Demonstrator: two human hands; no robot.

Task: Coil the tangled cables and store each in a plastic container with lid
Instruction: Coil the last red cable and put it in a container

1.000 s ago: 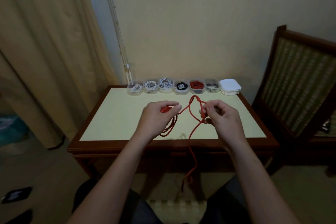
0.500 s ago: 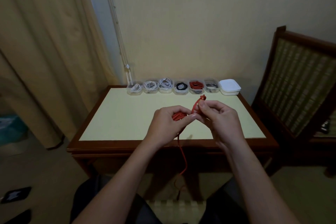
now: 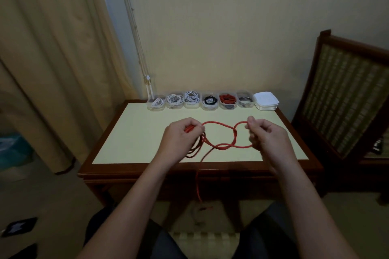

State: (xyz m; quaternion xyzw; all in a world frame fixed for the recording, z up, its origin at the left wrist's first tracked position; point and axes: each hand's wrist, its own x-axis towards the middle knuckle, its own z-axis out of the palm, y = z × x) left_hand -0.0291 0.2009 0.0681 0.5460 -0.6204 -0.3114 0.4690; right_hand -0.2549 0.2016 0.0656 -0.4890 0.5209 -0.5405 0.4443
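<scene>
Pale yellow table [image 3: 134,132] with a dark wooden rim stands against a cream wall, a curtain [image 3: 52,59] to the left and a woven-back chair [image 3: 347,94] to the right. Along the far edge sits a row of six clear containers [image 3: 209,108], each with a coiled cable inside: three white, one black, one red, one dark. A stack of white lids [image 3: 266,101] sits just beside the row's right end. Above the middle of the table the left hand [image 3: 181,134] is curled round a bundle of loops of the red cable [image 3: 221,145], which droop below its fingers. The right hand [image 3: 266,136] pinches a further loop of it. Between the hands the cable crosses over itself, and its loose end trails over the near edge and hangs toward the floor
</scene>
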